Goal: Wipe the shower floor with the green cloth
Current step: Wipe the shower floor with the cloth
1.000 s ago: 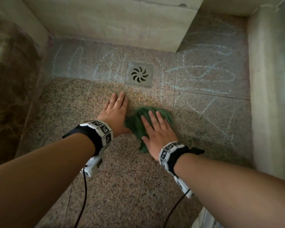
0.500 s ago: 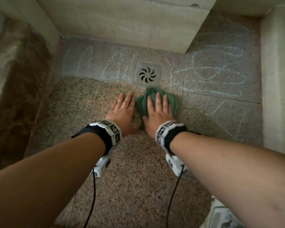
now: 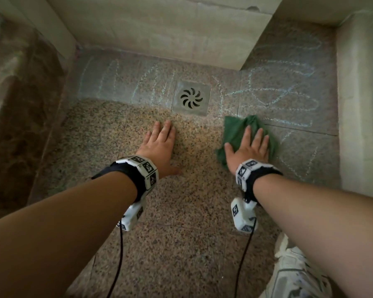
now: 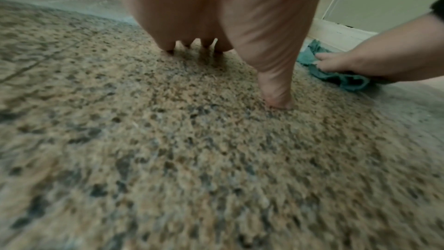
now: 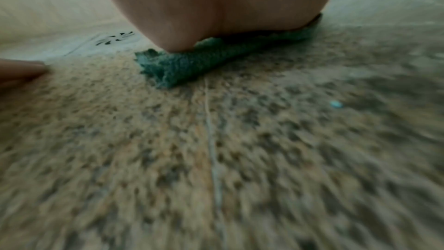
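The green cloth lies crumpled on the speckled granite shower floor, just right of the drain. My right hand presses flat on it with straight spread fingers; the right wrist view shows the palm on the cloth. My left hand rests flat on the bare floor to the left, fingers straight, thumb out. In the left wrist view the cloth shows under the right hand. Pale chalk scribbles cover the far and right floor tiles.
A square metal drain sits beyond the hands. Beige walls close the back, a ledge the right, a dark marble wall the left. A white shoe is at the lower right.
My right hand has slid the cloth from beside the left hand, up toward the drain, then out to the right onto the chalk-marked tile. The left hand has stayed planted.
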{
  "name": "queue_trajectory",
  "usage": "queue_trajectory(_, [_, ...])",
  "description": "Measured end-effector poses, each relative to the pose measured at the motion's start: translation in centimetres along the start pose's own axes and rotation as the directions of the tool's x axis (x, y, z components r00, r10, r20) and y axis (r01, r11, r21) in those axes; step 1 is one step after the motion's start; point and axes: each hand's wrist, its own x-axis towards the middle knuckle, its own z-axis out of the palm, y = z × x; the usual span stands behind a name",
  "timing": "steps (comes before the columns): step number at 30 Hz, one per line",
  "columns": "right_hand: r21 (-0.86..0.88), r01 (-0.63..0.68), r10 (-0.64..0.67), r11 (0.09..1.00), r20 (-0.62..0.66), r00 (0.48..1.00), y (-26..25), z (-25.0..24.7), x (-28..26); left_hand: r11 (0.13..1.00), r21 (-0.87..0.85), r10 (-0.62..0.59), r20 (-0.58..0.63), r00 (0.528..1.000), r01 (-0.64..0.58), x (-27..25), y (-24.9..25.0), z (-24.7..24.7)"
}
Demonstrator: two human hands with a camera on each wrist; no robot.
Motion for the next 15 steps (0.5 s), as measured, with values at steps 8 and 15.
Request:
queue_trajectory(8, [-0.095, 0.224, -0.223, 0.97, 0.023, 0.975, -6.0, -0.8, 1.0, 0.998, -0.056, -0.035, -0.015, 0.999, 0.035, -0.4, 0.5, 0.4])
queue_trajectory(15, [-0.141, 0.634, -0.627, 0.761, 0.094, 0.774, -9.5, 2.0, -3.1, 0.99, -0.133, -0.046, -0.065, 0.997, 0.037, -0.5, 0.5, 0.7])
